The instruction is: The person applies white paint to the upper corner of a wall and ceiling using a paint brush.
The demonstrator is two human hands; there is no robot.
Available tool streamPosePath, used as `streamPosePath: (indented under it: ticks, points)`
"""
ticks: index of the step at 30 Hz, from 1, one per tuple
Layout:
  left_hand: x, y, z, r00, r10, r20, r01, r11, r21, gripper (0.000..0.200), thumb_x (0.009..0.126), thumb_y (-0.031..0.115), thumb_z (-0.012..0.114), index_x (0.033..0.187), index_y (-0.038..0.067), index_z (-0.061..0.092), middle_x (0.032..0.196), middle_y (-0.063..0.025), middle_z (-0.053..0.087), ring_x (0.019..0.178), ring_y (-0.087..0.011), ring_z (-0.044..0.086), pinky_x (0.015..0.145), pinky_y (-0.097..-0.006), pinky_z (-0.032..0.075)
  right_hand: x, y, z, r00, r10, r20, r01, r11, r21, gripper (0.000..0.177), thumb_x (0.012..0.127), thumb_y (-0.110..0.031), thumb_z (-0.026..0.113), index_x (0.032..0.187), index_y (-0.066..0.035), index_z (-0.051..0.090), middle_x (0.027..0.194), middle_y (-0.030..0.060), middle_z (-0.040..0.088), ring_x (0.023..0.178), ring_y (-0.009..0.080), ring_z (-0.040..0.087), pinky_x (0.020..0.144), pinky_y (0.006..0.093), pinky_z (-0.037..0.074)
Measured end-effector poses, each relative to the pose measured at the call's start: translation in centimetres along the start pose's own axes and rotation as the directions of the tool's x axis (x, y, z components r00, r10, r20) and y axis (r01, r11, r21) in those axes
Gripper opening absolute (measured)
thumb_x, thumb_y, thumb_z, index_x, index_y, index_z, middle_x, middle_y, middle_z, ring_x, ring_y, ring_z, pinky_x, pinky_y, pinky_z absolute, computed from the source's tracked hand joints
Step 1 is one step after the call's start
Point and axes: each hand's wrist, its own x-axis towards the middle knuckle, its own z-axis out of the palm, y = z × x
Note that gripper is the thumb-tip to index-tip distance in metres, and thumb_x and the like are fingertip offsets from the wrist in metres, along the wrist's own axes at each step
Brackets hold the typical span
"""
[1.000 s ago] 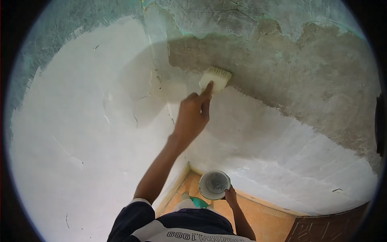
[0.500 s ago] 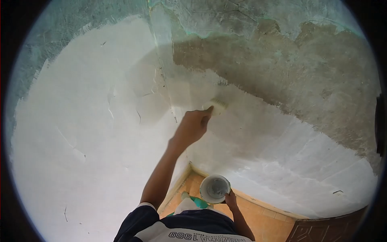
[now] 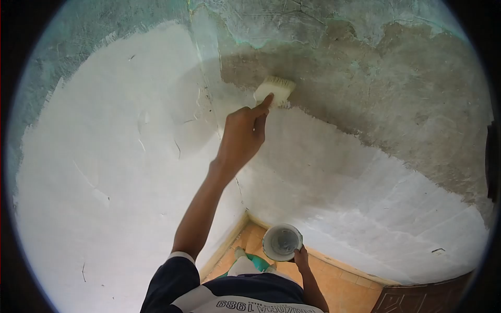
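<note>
My left hand (image 3: 244, 130) is closed around a wide, pale paintbrush (image 3: 276, 93), its index finger stretched along the brush. The bristles point up and lie against the wall where the white coat meets bare grey-brown plaster (image 3: 334, 86). Lower down, my right hand (image 3: 301, 258) grips the rim of a small round bucket (image 3: 269, 249) at its right side. Greyish-white liquid (image 3: 285, 241) shows inside the bucket. How the fingers wrap behind the brush is hidden.
Two walls meet at a cracked corner (image 3: 209, 96); the left wall (image 3: 115, 172) is mostly white, with old green paint (image 3: 57, 68) above. Below are the orange tiled floor (image 3: 329, 274), something green (image 3: 255, 262) by my legs, and a dark brown panelled surface (image 3: 417, 295) at lower right.
My left hand and the brush have moved up the wall, from the white area to the edge of the bare plaster. The bucket in my right hand has shifted slightly right and up.
</note>
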Motion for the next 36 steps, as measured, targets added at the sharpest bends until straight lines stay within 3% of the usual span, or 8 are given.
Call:
streamPosePath:
  ticks: [3,17,20,25,30,33,35,36]
  points:
    - [-1.1,-0.9,3.0,0.989,0.088,-0.118,-0.099,0.991,-0.092,0.053,0.099,-0.005,0.062,0.149,0.011,0.065,0.077,-0.0191,0.065,0.065,-0.0297,0.062,0.068,-0.0406,0.053,0.9,0.7,-0.1,1.000,-0.017,0.009,0.017,1.000,-0.017,0.054,0.097,-0.013,0.056,0.150,-0.003,0.056,0.138,0.0233,0.069,0.130,0.0378,0.065,0.109,0.0470,0.049]
    - [-6.8,-3.7,11.1,0.991,-0.082,-0.106,0.055,0.970,-0.236,0.063,0.101,-0.005,0.061,0.161,0.014,0.051,0.076,-0.0166,0.059,0.064,-0.0287,0.056,0.066,-0.0395,0.050,1.4,0.0,0.3,0.999,0.015,0.042,-0.013,0.999,-0.040,0.055,0.099,-0.012,0.054,0.153,-0.003,0.053,0.139,0.0221,0.069,0.129,0.0365,0.066,0.108,0.0476,0.049]
    - [-8.0,-4.5,9.5,0.990,-0.117,0.078,0.129,0.978,-0.165,0.053,0.101,-0.001,0.062,0.152,0.013,0.061,0.078,-0.0235,0.065,0.069,-0.0398,0.064,0.069,-0.0463,0.052,1.3,0.6,0.7,0.998,-0.021,0.051,0.022,1.000,-0.011,0.055,0.098,-0.013,0.055,0.153,-0.003,0.054,0.139,0.0223,0.068,0.129,0.0371,0.065,0.108,0.0473,0.049]
    - [-5.3,-2.7,1.9,0.871,-0.199,0.450,0.207,0.978,0.031,0.041,0.104,0.010,0.060,0.144,0.018,0.068,0.094,-0.0275,0.071,0.074,-0.0377,0.068,0.075,-0.0412,0.053,0.8,1.0,0.2,0.999,-0.013,0.047,0.017,0.995,-0.098,0.056,0.097,-0.013,0.055,0.152,-0.003,0.054,0.141,0.0220,0.068,0.131,0.0381,0.065,0.109,0.0467,0.049]
    - [-0.9,-0.5,1.3,0.946,-0.190,0.262,0.202,0.979,-0.022,0.039,0.104,0.009,0.059,0.141,0.015,0.071,0.100,-0.0255,0.076,0.074,-0.0344,0.069,0.078,-0.0399,0.055,-0.5,2.3,-0.1,0.999,0.024,0.030,-0.024,1.000,-0.006,0.056,0.097,-0.013,0.056,0.152,-0.003,0.055,0.141,0.0227,0.068,0.130,0.0390,0.065,0.108,0.0478,0.049]
    - [-0.2,0.3,0.4,0.921,-0.258,0.292,0.268,0.963,0.004,0.037,0.105,0.010,0.060,0.140,0.013,0.071,0.103,-0.0238,0.078,0.073,-0.0291,0.068,0.079,-0.0381,0.056,-1.5,2.4,-0.7,1.000,0.026,-0.014,-0.027,0.998,-0.055,0.055,0.097,-0.012,0.057,0.151,-0.003,0.055,0.140,0.0229,0.068,0.129,0.0385,0.066,0.107,0.0475,0.050]
    - [-0.8,-0.9,1.3,0.962,-0.169,0.215,0.185,0.981,-0.056,0.038,0.106,0.008,0.059,0.143,0.013,0.069,0.102,-0.0231,0.078,0.071,-0.0240,0.064,0.078,-0.0341,0.056,-1.7,2.9,-1.0,0.999,0.032,-0.014,-0.032,0.999,0.005,0.054,0.097,-0.013,0.058,0.150,-0.002,0.056,0.139,0.0232,0.069,0.128,0.0378,0.066,0.106,0.0473,0.050]
    - [-0.9,-0.3,1.1,0.992,-0.111,0.058,0.115,0.991,-0.075,0.041,0.105,0.005,0.059,0.145,0.010,0.067,0.094,-0.0260,0.072,0.067,-0.0293,0.063,0.073,-0.0354,0.054,-1.8,3.1,-1.1,0.999,0.036,-0.018,-0.036,0.999,0.008,0.054,0.097,-0.013,0.058,0.150,-0.002,0.056,0.139,0.0232,0.069,0.128,0.0378,0.066,0.106,0.0473,0.050]
